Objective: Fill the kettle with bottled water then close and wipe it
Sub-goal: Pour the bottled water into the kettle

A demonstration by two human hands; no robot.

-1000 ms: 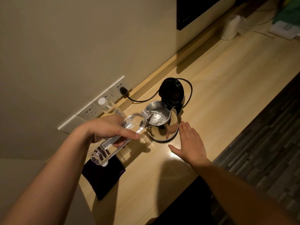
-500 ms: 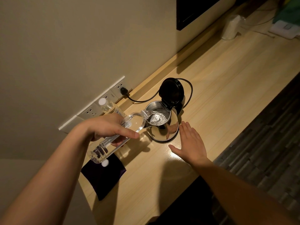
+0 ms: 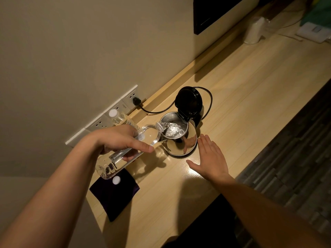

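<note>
A steel kettle (image 3: 180,144) stands on the wooden desk (image 3: 250,97) with its black lid (image 3: 189,101) flipped up. My left hand (image 3: 120,140) grips a clear water bottle (image 3: 114,163), tipped with its neck over the kettle's mouth; water streams into the kettle. My right hand (image 3: 209,158) rests flat and open on the desk just right of the kettle, holding nothing. A dark purple cloth (image 3: 114,196) lies on the desk below the bottle, with the white bottle cap (image 3: 116,180) on it.
A second capped bottle (image 3: 118,118) stands by the wall sockets (image 3: 107,117). The kettle's black cord (image 3: 155,110) runs to a plug in the socket. A white cup (image 3: 254,32) and a white device (image 3: 313,32) sit far right. The desk's front edge runs past my right arm.
The bottle's base has lifted slightly as water keeps pouring, uncovering the white cap on the cloth. My right hand has stayed still.
</note>
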